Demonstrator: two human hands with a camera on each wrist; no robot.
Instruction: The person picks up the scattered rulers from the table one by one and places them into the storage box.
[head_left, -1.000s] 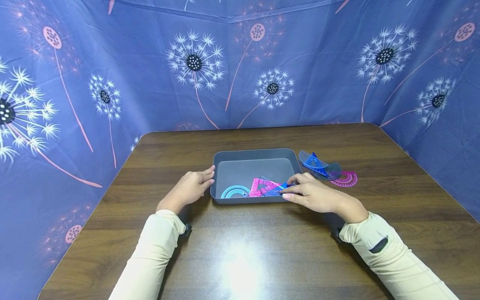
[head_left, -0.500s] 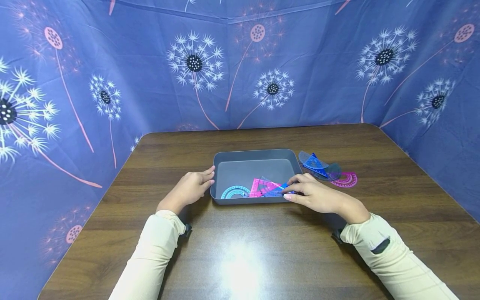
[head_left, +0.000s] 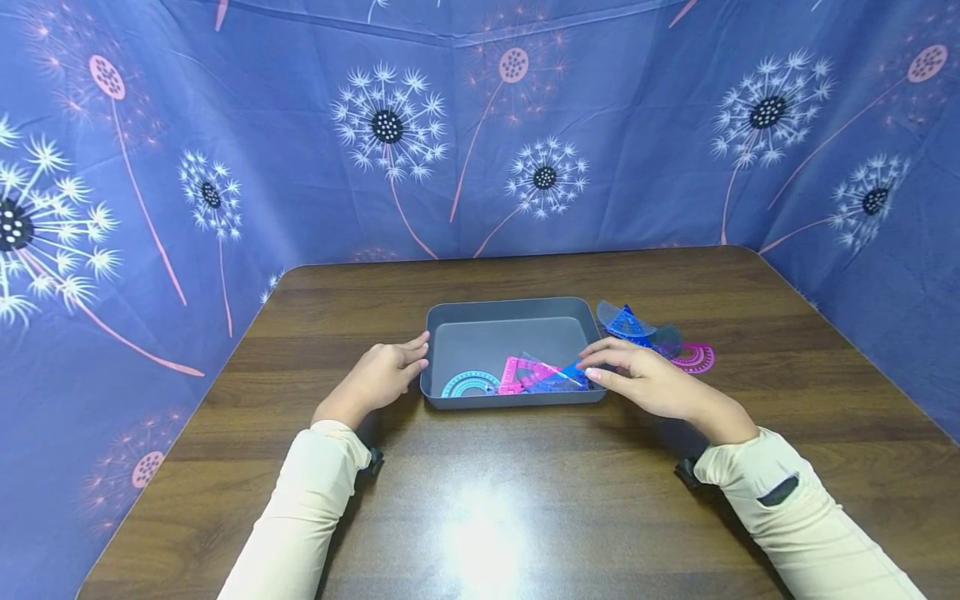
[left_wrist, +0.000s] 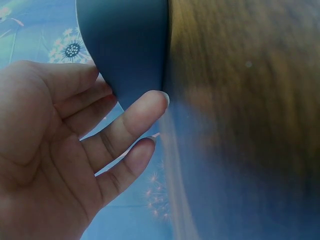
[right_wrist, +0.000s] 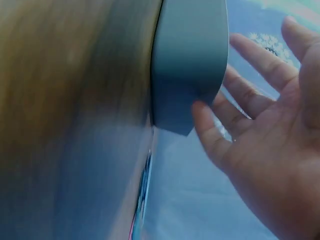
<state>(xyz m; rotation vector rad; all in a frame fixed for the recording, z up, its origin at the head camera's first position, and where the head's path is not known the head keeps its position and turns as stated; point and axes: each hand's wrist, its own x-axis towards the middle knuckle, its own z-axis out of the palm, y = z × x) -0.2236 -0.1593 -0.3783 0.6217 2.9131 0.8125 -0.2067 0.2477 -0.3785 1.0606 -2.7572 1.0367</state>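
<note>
Head view: a grey plastic tray (head_left: pixel 480 317) sits near the middle of the brown wood-grain tabletop (head_left: pixel 525 500), long side facing the person. The left hand (head_left: pixel 378 379) rests on the tabletop against the tray's left outer wall, fingers (head_left: pixel 411 348) relaxed and nearly straight, tips touching the rim near the near-left corner, gripping nothing. The right hand (head_left: pixel 645 379) hovers at the tray's near-right corner, fingers spread and loosely extended, holding nothing. Inside the tray, along its near wall, lie a teal protractor (head_left: pixel 470 384), a pink set square (head_left: pixel 522 372) and a blue set square (head_left: pixel 566 379), the two squares overlapping. On the tabletop just right of the tray lie a second blue set square (head_left: pixel 626 321) over a clear blue protractor (head_left: pixel 663 340), with a pink protractor (head_left: pixel 696 357) beside them. A blue dandelion-print cloth (head_left: pixel 300 150) encloses the back and sides of the tabletop. Left wrist view: the left hand (left_wrist: pixel 60 155) is open, palm visible, fingertips (left_wrist: pixel 152 102) laid against the tray's rounded corner (left_wrist: pixel 130 45). Right wrist view: the right hand (right_wrist: pixel 270 130) is open with fingers splayed, one fingertip (right_wrist: pixel 200 112) at the tray's outer corner (right_wrist: pixel 190 60); contact cannot be confirmed. A thin blue and pink edge (right_wrist: pixel 142 200) shows below the tray, too blurred to identify.
</note>
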